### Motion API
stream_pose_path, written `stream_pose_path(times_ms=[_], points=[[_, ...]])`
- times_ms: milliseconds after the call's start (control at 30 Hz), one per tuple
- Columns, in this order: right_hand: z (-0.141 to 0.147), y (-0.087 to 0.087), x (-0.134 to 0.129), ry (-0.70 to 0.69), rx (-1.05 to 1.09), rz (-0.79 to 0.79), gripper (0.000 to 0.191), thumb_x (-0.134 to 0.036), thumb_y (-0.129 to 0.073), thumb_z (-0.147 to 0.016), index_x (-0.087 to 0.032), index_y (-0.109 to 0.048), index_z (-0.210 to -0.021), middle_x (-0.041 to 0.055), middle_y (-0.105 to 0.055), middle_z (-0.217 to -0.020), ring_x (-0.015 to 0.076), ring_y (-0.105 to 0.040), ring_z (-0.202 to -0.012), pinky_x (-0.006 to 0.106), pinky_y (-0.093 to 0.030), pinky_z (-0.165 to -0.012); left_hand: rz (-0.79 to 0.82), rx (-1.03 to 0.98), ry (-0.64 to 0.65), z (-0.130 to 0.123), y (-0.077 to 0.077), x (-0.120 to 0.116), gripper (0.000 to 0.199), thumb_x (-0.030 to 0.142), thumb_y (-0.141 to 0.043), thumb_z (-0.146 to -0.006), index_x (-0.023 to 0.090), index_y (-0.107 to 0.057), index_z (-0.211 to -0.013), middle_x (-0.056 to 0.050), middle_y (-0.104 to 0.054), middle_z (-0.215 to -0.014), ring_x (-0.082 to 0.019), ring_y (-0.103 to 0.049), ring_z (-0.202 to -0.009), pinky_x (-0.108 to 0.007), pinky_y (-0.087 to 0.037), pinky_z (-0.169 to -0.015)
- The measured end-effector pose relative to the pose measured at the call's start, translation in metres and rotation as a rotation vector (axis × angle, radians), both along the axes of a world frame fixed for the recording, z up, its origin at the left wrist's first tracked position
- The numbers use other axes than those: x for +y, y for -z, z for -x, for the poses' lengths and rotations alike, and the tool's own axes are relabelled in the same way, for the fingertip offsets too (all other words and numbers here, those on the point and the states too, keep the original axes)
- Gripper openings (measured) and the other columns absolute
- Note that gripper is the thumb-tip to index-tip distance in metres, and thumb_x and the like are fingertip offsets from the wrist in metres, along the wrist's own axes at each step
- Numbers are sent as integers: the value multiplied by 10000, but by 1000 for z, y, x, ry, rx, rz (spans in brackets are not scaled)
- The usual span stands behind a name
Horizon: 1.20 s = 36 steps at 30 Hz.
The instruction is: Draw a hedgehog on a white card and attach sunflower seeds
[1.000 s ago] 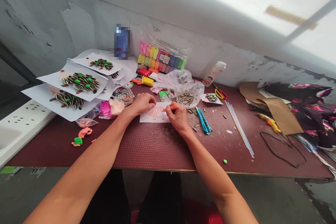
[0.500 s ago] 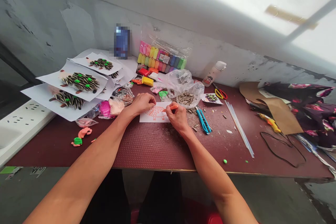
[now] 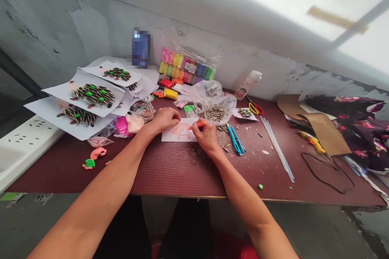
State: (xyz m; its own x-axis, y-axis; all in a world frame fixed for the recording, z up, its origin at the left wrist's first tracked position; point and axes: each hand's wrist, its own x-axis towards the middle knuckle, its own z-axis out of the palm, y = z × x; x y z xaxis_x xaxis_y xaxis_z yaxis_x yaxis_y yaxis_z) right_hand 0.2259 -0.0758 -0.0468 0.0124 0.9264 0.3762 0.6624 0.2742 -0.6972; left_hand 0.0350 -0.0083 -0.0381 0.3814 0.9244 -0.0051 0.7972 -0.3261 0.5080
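Sketched paper card (image 3: 179, 134) between left hand (image 3: 165, 119) and right hand (image 3: 207, 135)

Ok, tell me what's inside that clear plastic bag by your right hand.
The clear plastic bag holds striped sunflower seeds; crumpled folds cover its far end, so nothing there can be seen.

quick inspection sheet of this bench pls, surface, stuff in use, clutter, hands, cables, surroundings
surface: dark red textured tabletop, scattered with seed-shell bits
things in use: paper card with a drawn animal outline, orange modelling clay
clutter: bag of striped sunflower seeds, blue utility knife, red-and-yellow scissors, glue sticks
hands: left hand on the card; right hand pinches the clay above it
cables: loop of black cord; white power strip
surroundings: scuffed grey wall
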Motion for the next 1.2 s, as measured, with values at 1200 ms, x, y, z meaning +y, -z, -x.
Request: stream_pose_path(times_ms=[1200], points=[[4, -3, -4, -36, 8, 16, 305, -339, -518, -874, -231, -468, -593, -30, -523, -543, 113, -446, -506, 258, -356, -571, 3, 5, -5, -1, 0, 0, 268, 228, -616, -793, 232, -839, -942, -57, -818, -966, -248, -734, -930, -307, -525, -861]])
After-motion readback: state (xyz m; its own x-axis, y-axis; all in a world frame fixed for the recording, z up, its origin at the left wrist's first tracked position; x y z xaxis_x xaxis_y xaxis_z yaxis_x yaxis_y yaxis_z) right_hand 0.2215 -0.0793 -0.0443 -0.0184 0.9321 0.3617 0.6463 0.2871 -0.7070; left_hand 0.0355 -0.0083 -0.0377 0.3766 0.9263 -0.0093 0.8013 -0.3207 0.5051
